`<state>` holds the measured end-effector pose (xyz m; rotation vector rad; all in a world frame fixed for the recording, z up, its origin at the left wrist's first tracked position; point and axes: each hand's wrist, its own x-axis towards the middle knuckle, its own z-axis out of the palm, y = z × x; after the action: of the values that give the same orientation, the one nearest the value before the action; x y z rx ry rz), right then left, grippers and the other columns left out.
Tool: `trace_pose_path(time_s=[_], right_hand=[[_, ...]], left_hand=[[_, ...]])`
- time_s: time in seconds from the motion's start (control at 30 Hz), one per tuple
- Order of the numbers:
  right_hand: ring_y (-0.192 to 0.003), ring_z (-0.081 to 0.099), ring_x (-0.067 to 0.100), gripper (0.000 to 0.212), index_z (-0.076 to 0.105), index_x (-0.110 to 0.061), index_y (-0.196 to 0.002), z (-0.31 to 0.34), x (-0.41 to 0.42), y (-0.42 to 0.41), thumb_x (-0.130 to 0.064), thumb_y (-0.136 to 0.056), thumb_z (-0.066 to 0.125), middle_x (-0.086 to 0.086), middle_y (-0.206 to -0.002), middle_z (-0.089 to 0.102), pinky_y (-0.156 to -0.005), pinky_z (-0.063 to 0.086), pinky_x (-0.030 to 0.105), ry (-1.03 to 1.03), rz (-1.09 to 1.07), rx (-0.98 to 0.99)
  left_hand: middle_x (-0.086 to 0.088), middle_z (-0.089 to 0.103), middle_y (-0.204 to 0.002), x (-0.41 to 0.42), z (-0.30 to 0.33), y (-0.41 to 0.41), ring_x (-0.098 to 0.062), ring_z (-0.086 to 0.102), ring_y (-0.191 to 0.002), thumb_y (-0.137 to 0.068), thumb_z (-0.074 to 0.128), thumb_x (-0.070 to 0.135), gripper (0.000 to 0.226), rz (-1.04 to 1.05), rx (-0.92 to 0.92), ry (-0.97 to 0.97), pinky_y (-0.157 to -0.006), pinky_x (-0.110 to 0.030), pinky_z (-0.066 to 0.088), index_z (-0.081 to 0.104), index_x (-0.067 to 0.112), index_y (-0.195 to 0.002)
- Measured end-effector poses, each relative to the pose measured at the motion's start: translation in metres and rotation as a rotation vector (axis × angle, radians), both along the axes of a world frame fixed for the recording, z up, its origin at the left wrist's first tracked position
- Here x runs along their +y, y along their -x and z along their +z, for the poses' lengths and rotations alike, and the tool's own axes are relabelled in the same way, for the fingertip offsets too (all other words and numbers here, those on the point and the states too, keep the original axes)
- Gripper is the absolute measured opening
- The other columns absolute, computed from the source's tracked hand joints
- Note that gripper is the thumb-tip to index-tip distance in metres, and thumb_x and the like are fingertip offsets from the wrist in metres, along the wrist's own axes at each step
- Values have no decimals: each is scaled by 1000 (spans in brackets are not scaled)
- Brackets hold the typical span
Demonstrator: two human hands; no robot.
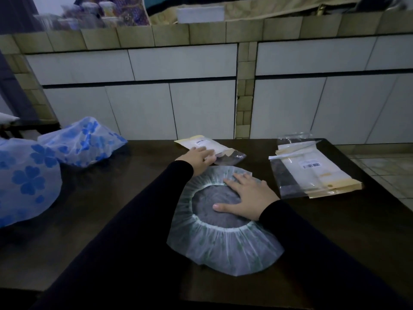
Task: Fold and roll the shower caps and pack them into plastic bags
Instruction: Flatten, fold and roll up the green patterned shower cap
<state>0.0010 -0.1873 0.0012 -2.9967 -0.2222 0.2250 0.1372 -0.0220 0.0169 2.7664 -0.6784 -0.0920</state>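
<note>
Dark wooden table holds a translucent white elastic-rimmed shower cap, unfolded under the flat, spread right hand. Beyond it, the left hand rests open-fingered on one packed plastic bag; folding seems barely begun.

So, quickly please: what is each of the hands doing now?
Left hand: open, fingers resting on a packed bag.
Right hand: open, pressing flat on the shower cap.

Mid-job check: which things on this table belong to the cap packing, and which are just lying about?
For the job:
- shower cap under the right hand
- single bag touched by the left hand
- stack of bags
- blue flowered caps

Lying about:
- jars on the tiled ledge
</note>
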Motion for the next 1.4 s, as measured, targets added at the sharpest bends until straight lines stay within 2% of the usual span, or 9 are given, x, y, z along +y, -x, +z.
trace_pose_path(time_s=[0.13,0.27,0.5,0.67,0.77,0.93,1.17,1.27,1.4], right_hand=[[-148,1,22,99,12,-36,-152,-2,-1,-8,-88,-71,35,-2,-162,4,-114,10,55,0,-32,3],[-148,1,24,101,11,-35,-152,-4,0,-20,-90,-70,33,0,-162,4,-115,11,56,11,-70,10],[-147,3,26,101,13,-33,-152,-1,7,-36,-90,-70,31,1,-161,7,-114,12,57,12,-129,15],[-147,6,28,96,17,-33,-151,3,12,-40,-88,-73,32,3,-161,9,-114,11,59,9,-120,-48],[-147,6,25,86,19,-35,-151,12,12,-33,-81,-80,33,-1,-161,9,-114,6,59,-67,-78,-171],[-146,12,20,63,24,-35,-149,15,10,-24,-62,-93,35,-4,-160,16,-113,10,56,-53,-1,-211],[-147,-10,27,87,-9,-39,-150,-3,12,-20,-79,-83,29,3,-161,-13,-115,3,57,-4,-134,89],[-148,-1,23,89,-7,-37,-151,-1,8,-9,-82,-81,26,2,-162,-4,-116,6,52,4,-157,99],[-143,22,23,77,17,-32,-151,5,8,1,-75,-87,20,2,-157,24,-113,14,56,19,-153,-86]], left_hand=[[-4,35,-150,9,-4,-3,-20,39,-134,-101,33,47,47,57,48,-18,-106,-29,26,42,22,-139],[-1,29,-154,27,-4,-11,-20,31,-140,-99,28,55,53,148,61,-57,-113,-35,23,38,25,-141],[-7,37,-147,74,-18,-17,-30,38,-133,-92,19,68,61,369,21,-94,-109,-49,30,43,28,-131],[-7,41,-143,84,-13,-3,-29,40,-130,-92,24,67,57,401,42,-32,-106,-47,33,48,27,-126],[-8,35,-149,78,-4,16,-28,34,-135,-95,31,61,59,423,-8,11,-108,-46,31,46,21,-135],[-1,27,-156,46,8,79,-23,29,-140,-98,33,53,56,351,-197,107,-111,-45,24,37,24,-146],[2,7,-161,42,-24,103,-23,5,-147,-85,22,77,85,205,27,-166,-115,-52,10,12,26,-153],[6,2,-162,55,-21,106,-18,0,-148,-85,22,76,83,104,38,-178,-116,-50,4,8,31,-153],[7,6,-161,66,-15,110,-16,3,-148,-80,18,77,84,64,42,-161,-118,-52,1,15,33,-152]])
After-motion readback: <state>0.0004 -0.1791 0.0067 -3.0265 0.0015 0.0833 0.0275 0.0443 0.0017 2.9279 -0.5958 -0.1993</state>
